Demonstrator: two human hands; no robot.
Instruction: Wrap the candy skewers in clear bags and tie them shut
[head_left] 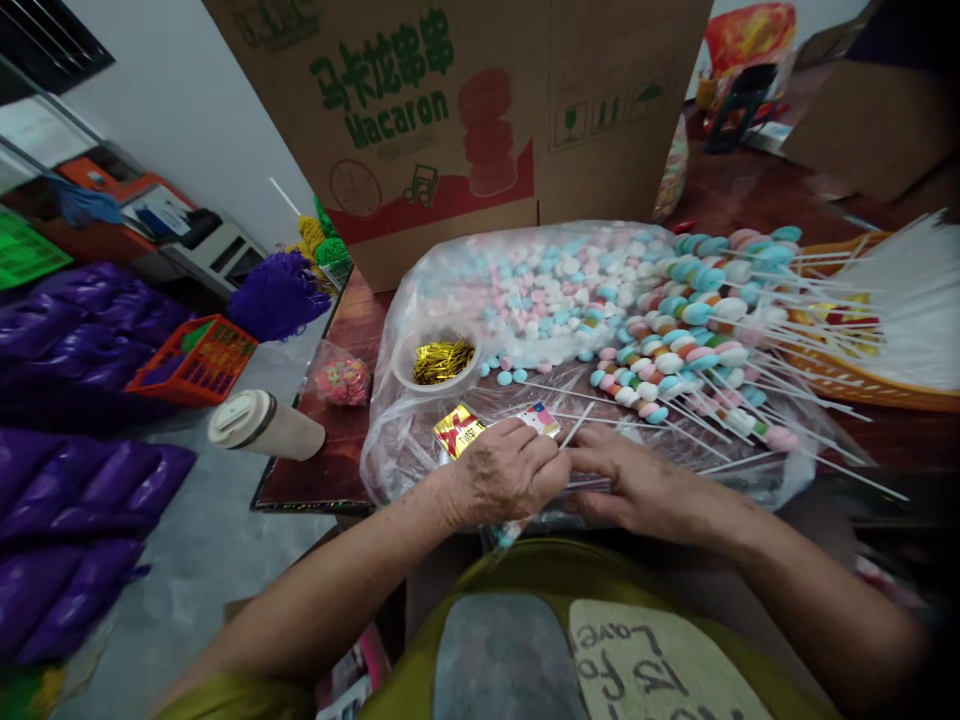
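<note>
My left hand (pixel 514 470) and my right hand (pixel 626 480) meet at the table's front edge, over a clear plastic sheet. Both have their fingers closed. A thin white stick (pixel 576 425) rises between them, close to my right fingertips; what my left fingers pinch is hidden. Beyond my left hand lie a gold and red packet (pixel 457 432) and a small dotted card (pixel 540 418). A round bowl (pixel 439 388) holds gold twist ties (pixel 442 362). Loose pastel candies (pixel 551 300) fill the plastic bag behind. Skewered candies (pixel 686 340) are piled at the right.
A large cardboard box (pixel 450 130) stands at the back. An orange basket (pixel 847 372) with white sticks (pixel 911 300) is at the right. At the left edge are a white cup (pixel 281 428) and a bag of pink candies (pixel 343 380). Purple bags (pixel 67 500) lie on the floor.
</note>
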